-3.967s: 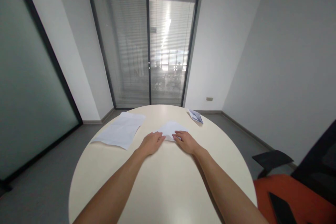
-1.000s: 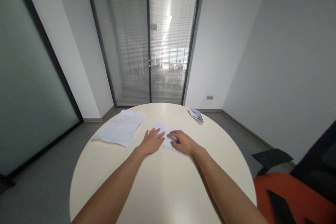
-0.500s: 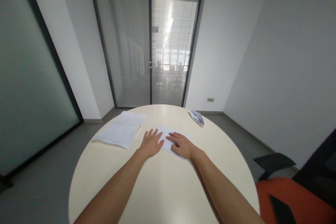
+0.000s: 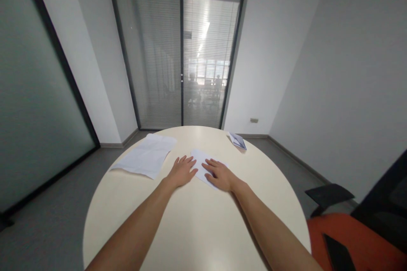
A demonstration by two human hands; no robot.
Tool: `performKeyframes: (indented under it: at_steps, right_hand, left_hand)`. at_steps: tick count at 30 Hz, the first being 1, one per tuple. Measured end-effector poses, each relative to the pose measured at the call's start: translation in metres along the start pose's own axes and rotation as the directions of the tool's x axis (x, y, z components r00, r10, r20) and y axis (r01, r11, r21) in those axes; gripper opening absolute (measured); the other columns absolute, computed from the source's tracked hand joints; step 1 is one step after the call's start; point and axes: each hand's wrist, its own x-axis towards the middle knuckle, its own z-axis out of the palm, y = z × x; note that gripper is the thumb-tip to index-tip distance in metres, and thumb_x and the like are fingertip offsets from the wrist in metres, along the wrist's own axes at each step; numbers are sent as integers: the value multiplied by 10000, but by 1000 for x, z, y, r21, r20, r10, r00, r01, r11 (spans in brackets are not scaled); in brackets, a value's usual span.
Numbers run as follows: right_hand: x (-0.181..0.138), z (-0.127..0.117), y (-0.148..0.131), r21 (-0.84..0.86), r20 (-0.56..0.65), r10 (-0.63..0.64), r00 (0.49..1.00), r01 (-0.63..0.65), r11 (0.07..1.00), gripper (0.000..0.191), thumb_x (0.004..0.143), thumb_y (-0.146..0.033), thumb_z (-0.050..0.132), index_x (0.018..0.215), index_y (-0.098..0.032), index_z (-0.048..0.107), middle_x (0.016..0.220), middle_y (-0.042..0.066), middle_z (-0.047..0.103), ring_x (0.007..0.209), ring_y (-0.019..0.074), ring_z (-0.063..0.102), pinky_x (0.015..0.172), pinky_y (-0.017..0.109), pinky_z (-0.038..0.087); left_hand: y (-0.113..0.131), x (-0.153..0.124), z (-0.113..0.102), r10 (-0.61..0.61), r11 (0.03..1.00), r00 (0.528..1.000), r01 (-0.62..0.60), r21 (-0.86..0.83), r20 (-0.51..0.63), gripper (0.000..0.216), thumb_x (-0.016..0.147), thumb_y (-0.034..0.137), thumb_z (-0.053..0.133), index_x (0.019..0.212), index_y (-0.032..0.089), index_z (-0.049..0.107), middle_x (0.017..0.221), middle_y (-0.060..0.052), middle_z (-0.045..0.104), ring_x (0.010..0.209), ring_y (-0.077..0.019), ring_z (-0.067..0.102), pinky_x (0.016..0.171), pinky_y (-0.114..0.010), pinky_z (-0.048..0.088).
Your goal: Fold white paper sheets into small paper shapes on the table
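Observation:
A small white sheet of paper point(image 4: 201, 168) lies on the round cream table point(image 4: 190, 228), partly covered by my hands. My left hand point(image 4: 182, 171) rests at its left edge, palm down, with the fingers stretched out and a little apart. Over the right part of the paper lies my right hand point(image 4: 220, 175), its fingers spread and pointing left. Neither hand grips anything. Whether the paper is folded under my right hand is hidden.
A larger creased white sheet point(image 4: 144, 155) lies at the table's left. A folded paper piece point(image 4: 238, 141) sits near the far right edge. An orange chair point(image 4: 346, 233) with black armrests stands to the right. Beyond the table is a glass door point(image 4: 181, 59) with blinds.
My right hand has stayed on the paper, with its thumb slightly shifted. The left hand has barely moved. The whole view has tilted very slightly.

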Motion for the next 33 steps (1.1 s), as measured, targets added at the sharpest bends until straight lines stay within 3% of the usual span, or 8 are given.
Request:
performKeyframes:
  at_steps: [6,10,14,18,24,29,33]
  right_hand:
    - [-6,-6,5,69,-24,-54,998,55,996,572,962,-483,528,1443,-173,537,1519,155,461,1436,308,394,1211,508,271]
    - [-6,-5,4,57,-43,-41,998,43,997,573,966,-494,522,1423,-149,557,1502,174,478,1425,307,411,1208,503,278]
    - [-7,-5,2,35,-95,-26,995,29,999,515,956,-485,544,1357,-171,623,1439,168,556,1362,311,486,1162,501,347]
    - [-7,-8,3,10,-122,-4,993,5,1000,442,954,-435,546,1291,-180,674,1370,162,616,1269,302,561,1095,479,423]
    - [-8,-11,2,39,-95,-43,995,47,998,438,946,-406,550,1303,-180,664,1382,156,610,1303,296,544,1121,475,399]
    - [-10,-15,-1,86,-56,-17,998,22,996,488,880,-454,635,1282,-178,672,1403,163,590,1338,327,508,1141,494,364]
    - [-11,-19,-3,120,-41,3,999,2,993,562,802,-504,716,1270,-199,654,1368,148,613,1268,341,555,1078,481,416]
  left_hand:
    - [0,1,-1,28,1000,1000,-28,-12,-10,495,985,452,448,1428,245,530,1562,-73,425,1462,-335,328,1191,-578,222]
    - [4,1,-5,106,992,991,-112,-66,-88,368,963,343,524,1295,244,646,1427,-68,588,1374,-261,468,1196,-496,252]
    - [8,1,-8,144,978,986,-154,-138,-81,310,956,252,527,1218,266,692,1340,-48,658,1277,-194,569,1171,-415,303]
    - [11,0,-11,111,987,991,-118,-110,-73,289,958,255,527,1183,270,708,1353,-54,648,1289,-204,563,1184,-461,266]
    - [12,-1,-15,2,1000,991,-5,-23,-136,270,957,224,513,1130,239,720,1298,-79,680,1234,-232,603,1172,-519,264]
    - [8,2,-13,45,997,989,-54,-61,-139,286,931,163,516,1098,237,736,1248,-50,708,1184,-205,630,1110,-381,390]
    - [3,3,-7,98,985,986,-115,-128,-136,360,898,95,496,1124,240,736,1258,-16,703,1179,-181,633,1066,-299,444]
